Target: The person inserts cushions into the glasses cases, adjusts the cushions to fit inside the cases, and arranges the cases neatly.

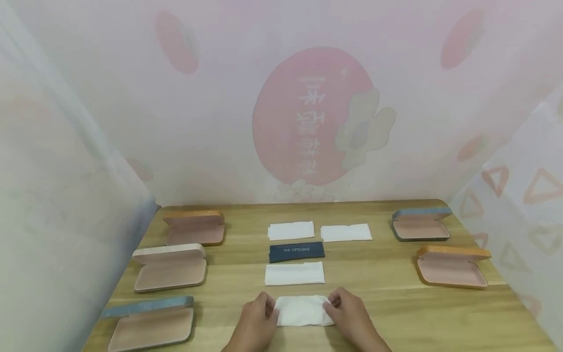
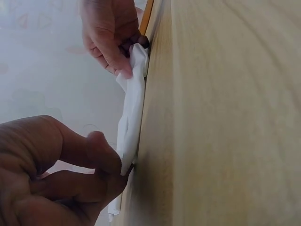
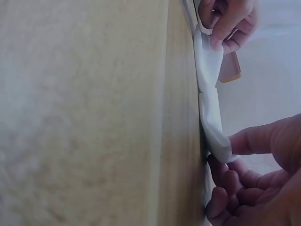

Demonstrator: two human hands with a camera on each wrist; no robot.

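A folded white cloth (image 1: 303, 311) lies near the front of the wooden table. My left hand (image 1: 256, 320) pinches its left end between thumb and fingers, and my right hand (image 1: 350, 315) pinches the right end. Seen from the left wrist, the cloth (image 2: 133, 106) looks slightly raised and puffed along the tabletop, both hands at its ends. In the right wrist view the right thumb lies on top of the cloth (image 3: 211, 117), with fingertips under its edge. Just beyond it lies another folded white cloth (image 1: 294, 274).
Farther back are a navy cloth printed "THE OPTICIANS" (image 1: 296, 251) and two white folded cloths (image 1: 291, 231). Open glasses cases stand along both sides: orange (image 1: 195, 230), white (image 1: 170, 269) and blue (image 1: 151, 325) at left, blue (image 1: 421, 226) and orange (image 1: 453, 268) at right.
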